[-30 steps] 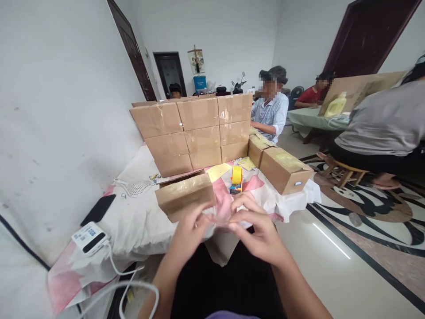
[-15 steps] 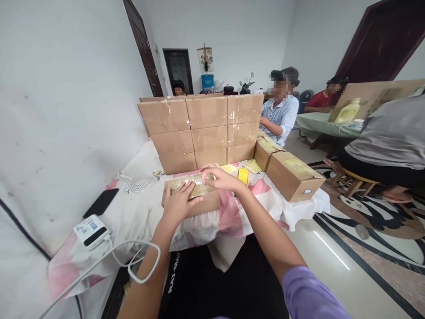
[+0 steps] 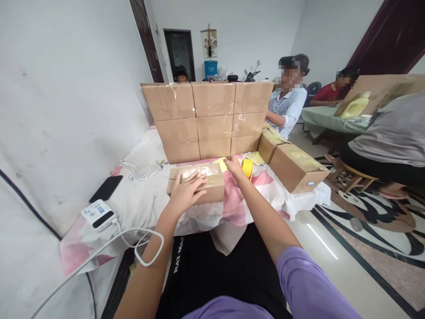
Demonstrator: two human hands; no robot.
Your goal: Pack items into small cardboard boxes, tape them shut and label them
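Observation:
A small taped cardboard box [image 3: 206,186] lies on the cloth-covered table [image 3: 142,208] in front of me. My left hand [image 3: 186,191] rests flat on its top, fingers spread. My right hand [image 3: 233,165] reaches past the box's far right corner, fingers close to a yellow tape dispenser [image 3: 247,167] standing on the cloth. Whether the fingers touch the dispenser or pinch tape, I cannot tell.
Behind the small box stands a wall of stacked cardboard boxes [image 3: 209,119], with two more boxes [image 3: 294,166] at the right. A black phone [image 3: 105,188], a white device [image 3: 98,214] with cable and a white mesh object [image 3: 143,171] lie at the left. Several people sit at the right.
Both hands went from the table's near edge out to the small box. My left hand settled flat on it; my right hand slid rightward off the top toward the tape dispenser.

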